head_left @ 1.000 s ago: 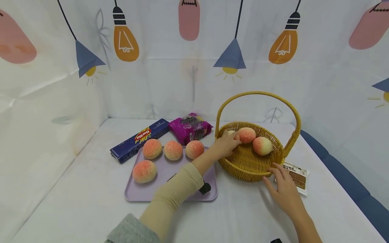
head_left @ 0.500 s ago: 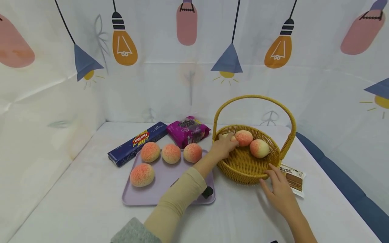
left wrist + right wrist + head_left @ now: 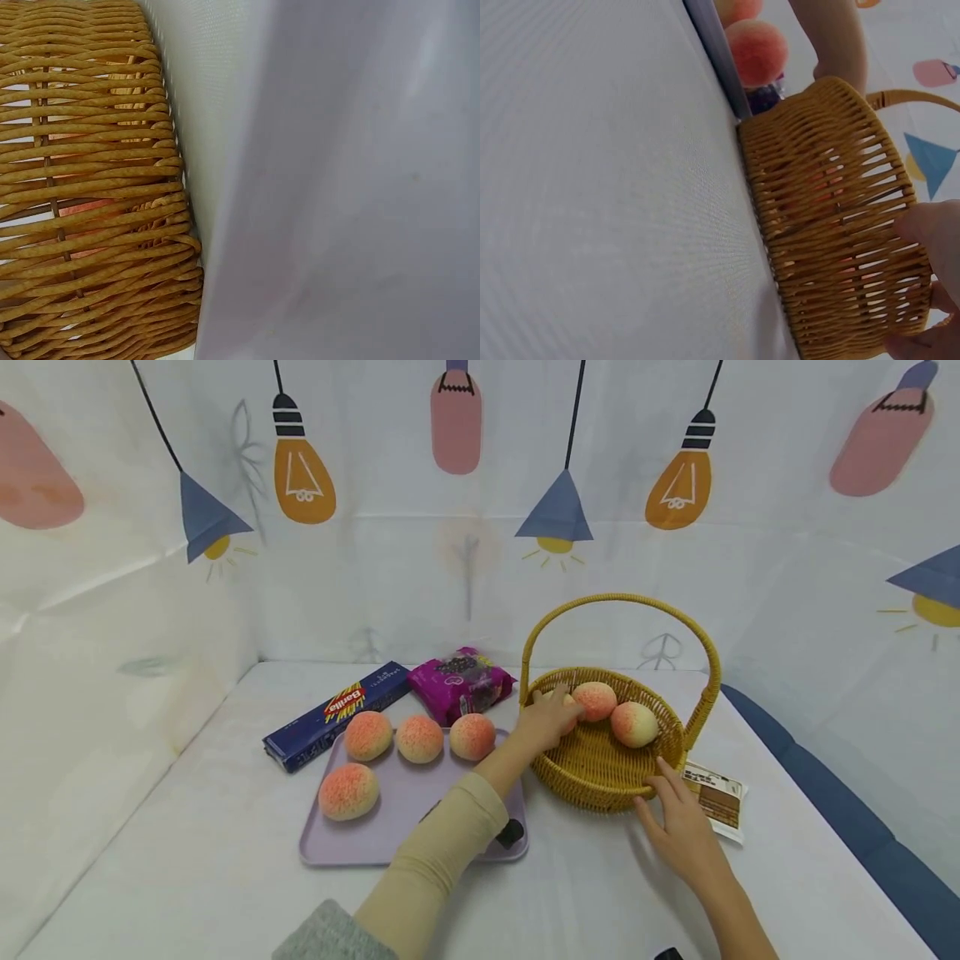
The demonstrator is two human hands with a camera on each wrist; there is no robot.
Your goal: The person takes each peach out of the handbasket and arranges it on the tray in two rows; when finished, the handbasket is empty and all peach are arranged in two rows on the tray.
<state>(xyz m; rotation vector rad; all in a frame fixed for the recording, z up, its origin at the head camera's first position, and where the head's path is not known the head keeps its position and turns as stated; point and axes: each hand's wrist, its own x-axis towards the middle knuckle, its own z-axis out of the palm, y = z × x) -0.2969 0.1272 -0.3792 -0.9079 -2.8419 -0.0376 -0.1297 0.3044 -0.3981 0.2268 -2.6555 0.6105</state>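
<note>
Peach (image 3: 568,700): round, speckled | left fingers (image 3: 566,713) clamped on it | woven wicker basket (image 3: 596,764) | right fingers (image 3: 672,782) apart against it

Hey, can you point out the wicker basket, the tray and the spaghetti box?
Wicker basket (image 3: 600,767): head view, on its bare woven floor.
Lavender tray (image 3: 403,792): head view, on its bare flat surface.
Barilla spaghetti box (image 3: 344,703): head view, on its red logo.

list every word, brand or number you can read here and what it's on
"Barilla": on the blue box
Small white lettering at the far end of that box: probably "SPAGHETTI", not certain
Purple packet: print too small to read
Brown-and-white packet: lettering too blurred to read
</note>
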